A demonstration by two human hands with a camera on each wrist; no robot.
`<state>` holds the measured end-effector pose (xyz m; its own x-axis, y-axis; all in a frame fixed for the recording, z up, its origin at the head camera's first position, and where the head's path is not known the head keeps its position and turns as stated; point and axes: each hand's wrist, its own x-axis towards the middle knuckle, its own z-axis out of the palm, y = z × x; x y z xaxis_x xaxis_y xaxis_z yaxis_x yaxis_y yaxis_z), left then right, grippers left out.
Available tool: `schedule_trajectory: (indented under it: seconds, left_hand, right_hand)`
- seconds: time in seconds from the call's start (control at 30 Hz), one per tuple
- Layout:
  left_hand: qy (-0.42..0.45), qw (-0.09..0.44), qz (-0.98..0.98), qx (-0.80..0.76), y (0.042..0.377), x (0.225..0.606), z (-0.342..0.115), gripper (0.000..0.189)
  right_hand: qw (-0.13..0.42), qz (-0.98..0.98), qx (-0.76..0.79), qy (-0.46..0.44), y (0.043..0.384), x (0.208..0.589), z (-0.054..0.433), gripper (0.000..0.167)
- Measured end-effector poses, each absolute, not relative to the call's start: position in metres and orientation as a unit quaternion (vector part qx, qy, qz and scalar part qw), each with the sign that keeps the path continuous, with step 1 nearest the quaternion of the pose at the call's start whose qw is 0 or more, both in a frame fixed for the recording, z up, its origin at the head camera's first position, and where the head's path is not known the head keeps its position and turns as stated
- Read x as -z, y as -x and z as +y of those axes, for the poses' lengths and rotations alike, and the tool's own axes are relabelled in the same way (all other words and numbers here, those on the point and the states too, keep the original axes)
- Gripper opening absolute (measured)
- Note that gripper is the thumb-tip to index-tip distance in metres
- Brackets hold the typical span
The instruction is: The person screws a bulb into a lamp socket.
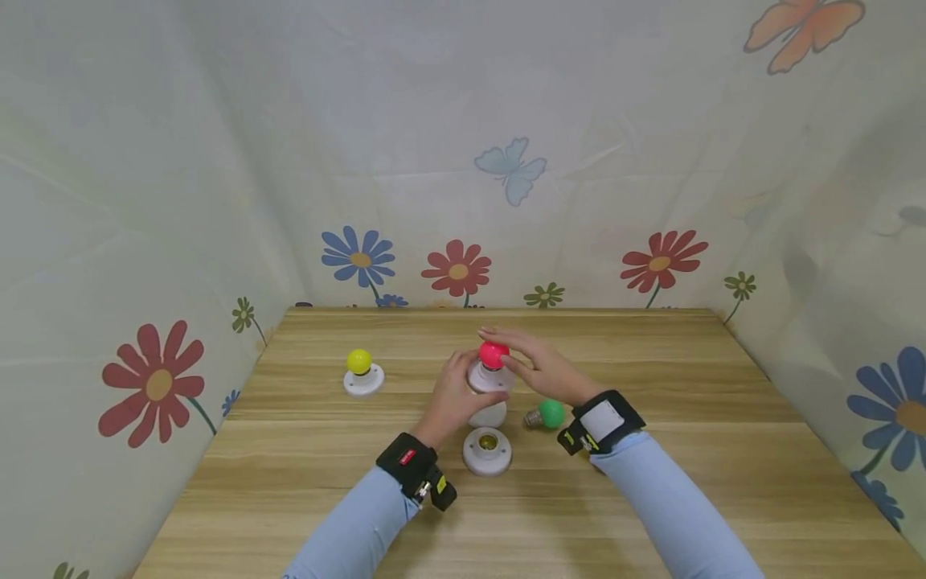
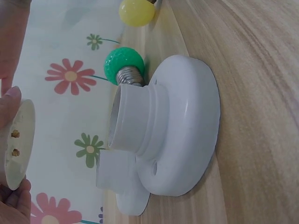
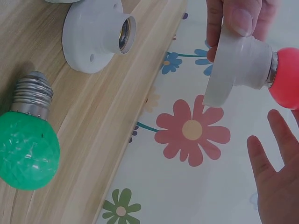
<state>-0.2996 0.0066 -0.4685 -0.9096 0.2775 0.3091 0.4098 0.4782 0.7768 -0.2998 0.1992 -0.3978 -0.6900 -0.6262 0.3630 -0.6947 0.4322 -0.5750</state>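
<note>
Raised over the table, a white round lamp holder [image 1: 481,376] is gripped at its edge by my left hand [image 1: 454,396]. A red bulb [image 1: 494,355] sits in its socket, with a little of the metal cap [image 3: 273,69] showing. My right hand [image 1: 544,369] is around the bulb, its fingers [image 3: 262,154] spread and fairly straight in the right wrist view. The holder's underside [image 2: 21,140] shows two brass screws in the left wrist view. Below the hands stand two more white holders, the nearer one [image 1: 487,462] with an empty socket, the farther one [image 1: 488,414] partly hidden.
A green bulb [image 1: 552,413] lies on its side right of the holders. To the left stands a yellow bulb [image 1: 359,361] in its own white holder [image 1: 364,383]. Another yellow bulb [image 2: 136,11] lies past the green one. A flower-printed curtain [image 1: 405,193] surrounds the wooden table [image 1: 289,498].
</note>
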Motion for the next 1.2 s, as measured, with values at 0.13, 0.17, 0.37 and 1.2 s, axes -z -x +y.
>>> schedule_trajectory:
  seconds: [0.13, 0.17, 0.37, 1.2]
  left_hand:
    - [0.204, 0.069, -0.854, 0.474, 0.3, 0.4699, 0.0067, 0.076]
    - [0.204, 0.069, -0.853, 0.475, 0.2999, 0.47, 0.0068, 0.076]
    - [0.2, 0.06, -0.855, 0.474, 0.2981, 0.4699, 0.0081, 0.076]
    - [0.207, 0.074, -0.857, 0.467, 0.3006, 0.4745, 0.0065, 0.077]
  right_hand:
    - [0.052, -0.847, -0.36, -0.388, 0.2995, 0.3988, 0.1991, 0.045]
    - [0.054, -0.849, -0.359, -0.384, 0.2995, 0.3992, 0.199, 0.045]
    - [0.094, -0.871, -0.343, -0.339, 0.299, 0.4008, 0.1958, 0.042]
    - [0.061, -0.854, -0.359, -0.371, 0.2991, 0.406, 0.1986, 0.044]
